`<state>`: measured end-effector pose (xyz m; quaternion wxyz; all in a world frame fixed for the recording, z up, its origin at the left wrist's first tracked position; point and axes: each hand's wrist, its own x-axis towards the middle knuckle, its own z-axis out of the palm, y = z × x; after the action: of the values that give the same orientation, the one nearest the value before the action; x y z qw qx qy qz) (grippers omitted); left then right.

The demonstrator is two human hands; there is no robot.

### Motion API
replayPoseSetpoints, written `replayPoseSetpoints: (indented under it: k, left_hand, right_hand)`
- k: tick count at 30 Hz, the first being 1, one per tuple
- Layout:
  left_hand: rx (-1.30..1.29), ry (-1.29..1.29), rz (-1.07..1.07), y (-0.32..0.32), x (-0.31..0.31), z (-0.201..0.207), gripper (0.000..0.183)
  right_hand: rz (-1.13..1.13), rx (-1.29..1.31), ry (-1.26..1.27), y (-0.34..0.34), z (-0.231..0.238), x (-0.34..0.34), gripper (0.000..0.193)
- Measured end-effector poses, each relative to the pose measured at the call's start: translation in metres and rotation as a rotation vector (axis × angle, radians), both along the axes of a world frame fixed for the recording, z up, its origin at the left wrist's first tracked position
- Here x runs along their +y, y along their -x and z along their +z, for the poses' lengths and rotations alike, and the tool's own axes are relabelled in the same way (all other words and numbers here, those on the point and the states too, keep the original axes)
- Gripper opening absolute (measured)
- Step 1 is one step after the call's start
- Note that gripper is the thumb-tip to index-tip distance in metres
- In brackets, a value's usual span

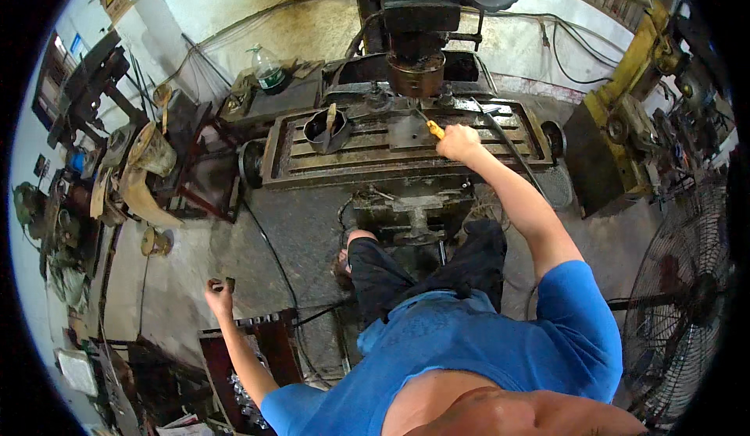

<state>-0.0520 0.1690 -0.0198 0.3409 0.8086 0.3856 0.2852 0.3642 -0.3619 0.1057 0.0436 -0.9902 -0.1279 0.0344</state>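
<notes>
My right hand (461, 144) is closed round the yellow handle of a thin-shafted tool (435, 129). The shaft points at a flat metal plate (404, 133) on the slotted table of a milling machine (355, 162). Above that plate hangs the machine's spindle head (416, 73). Out to the left, away from the machine, my left hand (221, 301) grips a small dark block-like piece (224, 285); its exact kind is too small to tell. A black tub (316, 135) with a light-handled brush (331, 116) in it stands on the left of the table.
A large fan (680, 287) stands at right, near a yellow-green machine (613, 139). At left are a dirty bucket (152, 151) and a small tin (156, 241). A dark rack (269, 346) with small metal parts lies below my left hand. Cables (273, 248) cross the floor.
</notes>
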Motion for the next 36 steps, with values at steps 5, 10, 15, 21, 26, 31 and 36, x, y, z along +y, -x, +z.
replayPoseSetpoints:
  k: [5, 10, 15, 21, 26, 31, 36]
  left_hand:
    - [-0.659, 0.867, 0.138, 0.013, -0.038, 0.003, 0.019]
    - [-0.313, 0.448, -0.138, -0.059, -0.121, 0.036, 0.049]
    - [0.186, -0.565, -0.460, -0.092, -0.177, 0.090, 0.034]
    - [0.225, -0.672, -0.504, -0.099, -0.172, 0.095, 0.030]
    - [0.152, -0.576, -0.559, -0.128, -0.183, 0.088, 0.033]
    - [-0.037, -0.386, -0.605, -0.201, -0.221, 0.084, 0.037]
    - [-0.051, -0.449, -0.789, -0.319, -0.298, 0.089, 0.033]
  right_hand:
    - [0.169, 0.209, 0.044, 0.077, 0.030, -0.030, 0.031]
    - [0.630, 0.243, 0.040, 0.163, 0.043, 0.024, 0.033]
    - [0.790, 0.261, -0.055, 0.198, 0.036, 0.104, 0.032]
    - [0.788, 0.363, -0.087, 0.200, 0.035, 0.128, 0.034]
    - [0.717, 0.361, -0.179, 0.172, 0.030, 0.087, 0.038]
    - [0.175, 0.195, -0.133, 0.106, 0.050, -0.010, 0.040]
    - [-0.065, 0.123, -0.105, 0.047, 0.024, -0.054, 0.039]
